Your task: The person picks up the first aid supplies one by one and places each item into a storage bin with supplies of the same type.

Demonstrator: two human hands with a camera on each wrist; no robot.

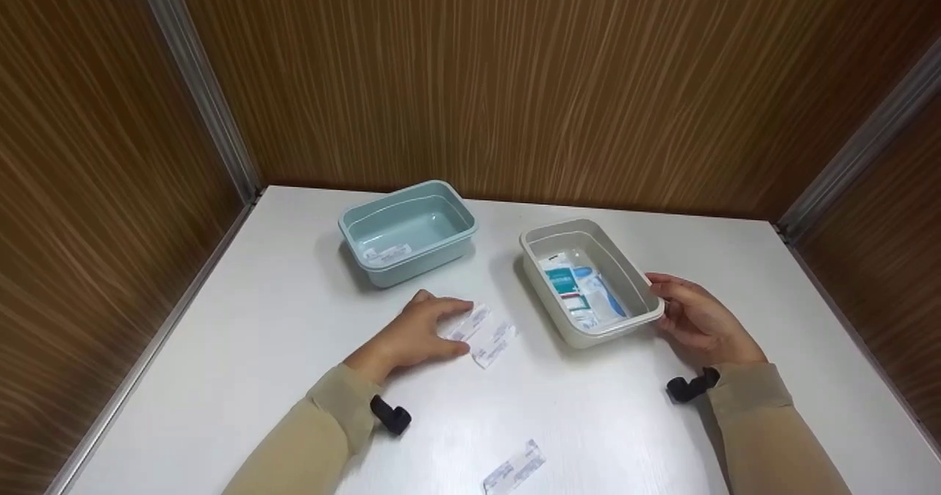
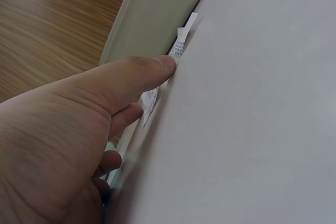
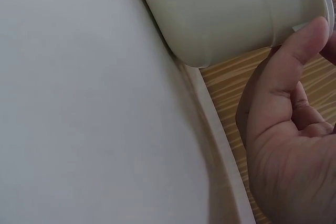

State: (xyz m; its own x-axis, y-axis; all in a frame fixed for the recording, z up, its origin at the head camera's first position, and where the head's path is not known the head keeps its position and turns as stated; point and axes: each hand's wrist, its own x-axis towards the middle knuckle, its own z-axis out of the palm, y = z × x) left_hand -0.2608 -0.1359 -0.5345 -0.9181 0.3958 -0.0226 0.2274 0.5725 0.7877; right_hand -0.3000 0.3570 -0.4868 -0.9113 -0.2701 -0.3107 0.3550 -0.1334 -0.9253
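"White packets [image 1: 494, 343] are lying where?"

"Between thumb and forefinger of the left hand [image 1: 413, 335], which are standing apart, gripping nothing."

"And the right hand [image 1: 702, 321]?"

"Its fingers are curling, gripping the beige tub [image 1: 612, 263]."

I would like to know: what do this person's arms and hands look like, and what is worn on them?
The left hand and right hand wear no gloves. The left sleeve and right sleeve are plain tan and long, with wide cuffs. A small, curved black piece sticks out at each wrist.
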